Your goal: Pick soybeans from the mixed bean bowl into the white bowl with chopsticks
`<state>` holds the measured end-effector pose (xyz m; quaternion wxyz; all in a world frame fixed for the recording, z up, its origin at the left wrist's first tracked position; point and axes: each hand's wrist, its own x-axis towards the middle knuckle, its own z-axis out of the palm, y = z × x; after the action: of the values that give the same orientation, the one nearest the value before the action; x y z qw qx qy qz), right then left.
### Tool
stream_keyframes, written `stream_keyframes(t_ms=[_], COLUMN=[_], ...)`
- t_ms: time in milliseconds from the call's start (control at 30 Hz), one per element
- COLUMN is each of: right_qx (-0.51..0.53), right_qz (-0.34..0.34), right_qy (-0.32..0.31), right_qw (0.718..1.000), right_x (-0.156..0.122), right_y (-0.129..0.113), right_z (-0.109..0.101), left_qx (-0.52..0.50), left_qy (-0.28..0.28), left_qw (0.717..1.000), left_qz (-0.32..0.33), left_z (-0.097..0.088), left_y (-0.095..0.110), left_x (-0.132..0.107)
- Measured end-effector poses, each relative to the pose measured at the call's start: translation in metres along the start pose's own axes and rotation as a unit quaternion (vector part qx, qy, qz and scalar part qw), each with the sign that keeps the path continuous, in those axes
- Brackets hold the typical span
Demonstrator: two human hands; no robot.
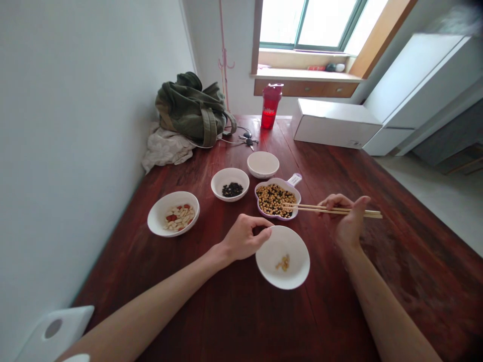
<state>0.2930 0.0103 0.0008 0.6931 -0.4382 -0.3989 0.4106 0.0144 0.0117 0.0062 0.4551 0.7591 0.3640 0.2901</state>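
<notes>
My right hand [347, 217] is closed on a pair of wooden chopsticks [320, 208]; their tips reach over a purple-rimmed dish [260, 203] of mixed yellow and dark beans. My left hand [244, 237] rests curled against the left rim of a white bowl [298, 271], which has a few yellow beans in it. Further left stand a white bowl [160, 221] with peanuts and red pieces, and a white bowl [221, 183] with black beans. An empty-looking white bowl [263, 164] sits behind them.
The dark red wooden table [377, 281] runs along a white wall on the left. At its far end lie a green bag [192, 108] on white cloth, keys with a cable [247, 140], a red bottle [270, 106] and a white box [332, 123].
</notes>
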Motion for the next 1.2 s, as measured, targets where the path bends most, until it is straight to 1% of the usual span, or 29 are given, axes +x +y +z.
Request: stream_keyframes(t_ms=[200, 267, 500, 633, 733, 967, 1200], right_qx=[-0.016, -0.019, -0.052, -0.087, -0.094, -0.059, -0.067], right_qz=[-0.015, -0.011, -0.003, -0.006, -0.008, 0.017, 0.059], right_qy=[0.016, 0.017, 0.011, 0.015, 0.026, 0.052, 0.064], right_qw=[1.0, 1.0, 0.999, 0.996, 0.995, 0.997, 0.994], right_x=[0.0, 0.0, -0.005, -0.006, -0.006, -0.005, -0.004], right_y=[-0.005, -0.006, 0.0, 0.004, 0.007, 0.018, 0.023], right_z=[0.001, 0.002, 0.007, 0.007, 0.008, 0.008, 0.009], left_qx=[-0.005, -0.003, -0.014, -0.021, -0.024, -0.021, -0.019], left_qy=[0.048, 0.062, 0.092, 0.095, 0.092, 0.088, 0.084], left_qw=[0.999, 0.998, 0.996, 0.995, 0.995, 0.996, 0.996], left_qz=[-0.015, -0.018, -0.015, -0.015, -0.017, -0.022, -0.024], left_z=[0.002, 0.002, 0.004, 0.004, 0.005, 0.004, 0.004], left_y=[-0.001, -0.001, 0.0, 0.0, -0.001, -0.001, -0.001], left_x=[0.0, 0.0, 0.002, 0.002, 0.002, 0.002, 0.002])
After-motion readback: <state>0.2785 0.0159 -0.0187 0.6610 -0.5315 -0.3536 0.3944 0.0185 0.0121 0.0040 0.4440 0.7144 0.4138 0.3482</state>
